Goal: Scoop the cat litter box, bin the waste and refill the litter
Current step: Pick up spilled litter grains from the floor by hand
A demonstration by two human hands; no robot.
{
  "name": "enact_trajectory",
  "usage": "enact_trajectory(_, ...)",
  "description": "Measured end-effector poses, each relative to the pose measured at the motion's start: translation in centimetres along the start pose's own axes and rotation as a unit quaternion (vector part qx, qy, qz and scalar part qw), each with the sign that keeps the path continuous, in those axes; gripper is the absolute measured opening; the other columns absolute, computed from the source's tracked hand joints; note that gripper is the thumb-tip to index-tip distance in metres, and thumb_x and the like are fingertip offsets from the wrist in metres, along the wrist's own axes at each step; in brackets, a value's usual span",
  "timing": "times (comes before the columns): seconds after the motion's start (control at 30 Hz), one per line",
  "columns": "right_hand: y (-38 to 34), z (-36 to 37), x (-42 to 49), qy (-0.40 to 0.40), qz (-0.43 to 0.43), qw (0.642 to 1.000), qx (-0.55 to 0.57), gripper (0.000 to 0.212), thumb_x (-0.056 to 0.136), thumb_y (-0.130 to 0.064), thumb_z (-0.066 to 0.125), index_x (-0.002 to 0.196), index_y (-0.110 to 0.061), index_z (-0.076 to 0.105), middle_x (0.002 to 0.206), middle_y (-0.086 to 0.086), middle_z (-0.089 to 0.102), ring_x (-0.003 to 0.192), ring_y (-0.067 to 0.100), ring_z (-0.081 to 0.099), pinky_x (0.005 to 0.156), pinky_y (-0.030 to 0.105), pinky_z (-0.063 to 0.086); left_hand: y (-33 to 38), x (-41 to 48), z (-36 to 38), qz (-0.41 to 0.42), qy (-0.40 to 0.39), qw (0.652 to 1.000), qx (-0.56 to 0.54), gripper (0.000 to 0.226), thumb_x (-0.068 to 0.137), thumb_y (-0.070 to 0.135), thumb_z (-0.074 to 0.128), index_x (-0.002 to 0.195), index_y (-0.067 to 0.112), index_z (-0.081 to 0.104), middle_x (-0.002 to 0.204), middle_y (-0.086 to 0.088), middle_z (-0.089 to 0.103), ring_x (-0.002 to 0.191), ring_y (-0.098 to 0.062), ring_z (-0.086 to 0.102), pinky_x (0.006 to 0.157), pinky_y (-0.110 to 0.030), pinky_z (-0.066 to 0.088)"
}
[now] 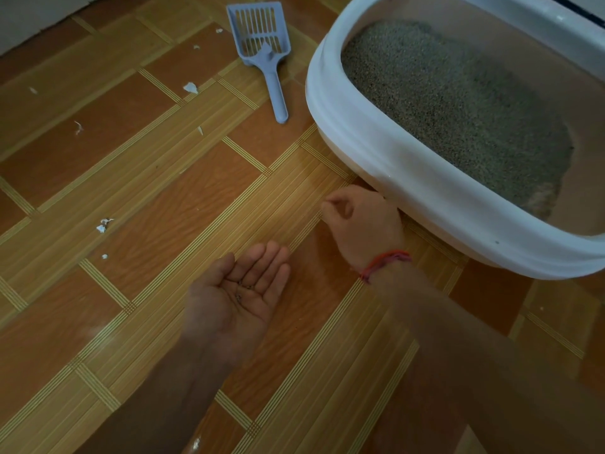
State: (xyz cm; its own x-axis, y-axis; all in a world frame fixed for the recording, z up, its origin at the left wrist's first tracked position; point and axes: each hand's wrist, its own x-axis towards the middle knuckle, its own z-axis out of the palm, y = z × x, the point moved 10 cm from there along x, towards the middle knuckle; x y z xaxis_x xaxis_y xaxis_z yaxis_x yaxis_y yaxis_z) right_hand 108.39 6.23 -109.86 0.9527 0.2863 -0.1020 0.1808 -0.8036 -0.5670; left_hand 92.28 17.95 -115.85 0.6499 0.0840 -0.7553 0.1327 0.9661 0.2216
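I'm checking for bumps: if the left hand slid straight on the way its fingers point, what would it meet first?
Probably the right hand, pinched low beside the litter box: the open left hand points straight at it. Their relative heights are unclear.

Floor (137, 178) under me: glossy sheet flooring with a wood-grain print. Orange-brown rectangular panels, framed by paler tan bands with fine parallel stripes. The whole grid runs diagonal to my view. Small white scraps (190, 87) are scattered over the left half, the biggest near the top. Pale wall (36, 18) cuts across the top-left corner. Light is dim and warm, with a faint sheen patch (98, 332) lower left.
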Motion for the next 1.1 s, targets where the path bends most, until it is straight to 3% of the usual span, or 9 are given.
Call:
enact_trajectory(0.1,1.5,-0.1,1.1,0.033,0.023,0.999,0.000,0.016,0.094,-0.034,0.054,0.095,-0.027,0.069,0.059,-0.017,0.049,0.065,0.007,0.055,0.070,0.033,0.055,0.0,0.0,0.1,0.000,0.000,1.000,0.004,0.051,0.102,0.023,0.039,0.081,-0.005,0.076,0.106,-0.019,0.073,0.098,-0.031,0.072,0.083,-0.049,0.057)
enact_trajectory(0.23,2.2,0.1,1.5,0.058,0.036,0.998,-0.002,0.016,0.095,-0.034,0.055,0.094,-0.028,0.070,0.061,-0.013,0.057,0.067,0.011,0.060,0.070,0.035,0.057,0.0,0.0,0.1,-0.003,0.000,1.000,0.000,0.050,0.102,0.023,0.039,0.083,-0.005,0.075,0.106,-0.019,0.073,0.099,-0.032,0.072,0.084,-0.048,0.057)
enact_trajectory(0.43,2.6,0.3,2.1,0.062,0.051,0.997,-0.013,0.017,0.096,-0.035,0.054,0.093,-0.028,0.069,0.063,-0.015,0.057,0.071,0.009,0.059,0.070,0.029,0.053,0.0,0.0,0.0,-0.006,0.002,1.000,-0.007,0.051,0.102,0.023,0.038,0.082,-0.005,0.075,0.107,-0.019,0.073,0.099,-0.032,0.072,0.084,-0.049,0.057)
enact_trajectory(0.6,2.3,0.4,2.4,0.069,0.046,0.996,-0.020,0.019,0.095,-0.031,0.054,0.083,-0.026,0.068,0.064,-0.012,0.059,0.064,0.008,0.056,0.062,0.025,0.048,0.0,-0.1,0.1,-0.007,0.001,1.000,-0.007,0.053,0.103,0.024,0.038,0.080,-0.005,0.076,0.106,-0.019,0.073,0.098,-0.032,0.072,0.084,-0.050,0.056)
enact_trajectory(0.83,1.1,0.7,3.1,0.043,0.022,0.996,-0.078,0.023,0.094,-0.026,0.047,0.078,-0.023,0.063,0.065,-0.004,0.061,0.061,0.017,0.058,0.059,0.033,0.054,0.0,-0.1,0.0,-0.008,0.007,1.000,-0.008,0.050,0.103,0.024,0.038,0.086,-0.006,0.075,0.107,-0.019,0.073,0.098,-0.032,0.072,0.085,-0.051,0.055)
enact_trajectory(1.0,0.3,0.9,3.4,0.016,0.015,0.986,-0.165,0.025,0.096,-0.025,0.043,0.087,-0.013,0.063,0.069,0.005,0.066,0.063,0.022,0.062,0.058,0.034,0.056,0.1,-0.2,-0.1,-0.004,0.011,1.000,-0.009,0.047,0.103,0.024,0.037,0.093,-0.006,0.072,0.106,-0.019,0.073,0.097,-0.032,0.072,0.084,-0.050,0.056)
enact_trajectory(1.1,0.1,1.0,3.0,0.002,0.016,0.987,-0.157,0.024,0.097,-0.025,0.042,0.090,-0.012,0.062,0.071,0.006,0.066,0.066,0.024,0.064,0.060,0.035,0.056,0.3,-0.2,-0.2,-0.001,0.013,1.000,-0.009,0.049,0.104,0.024,0.036,0.090,-0.006,0.073,0.106,-0.019,0.073,0.098,-0.032,0.072,0.084,-0.051,0.055)
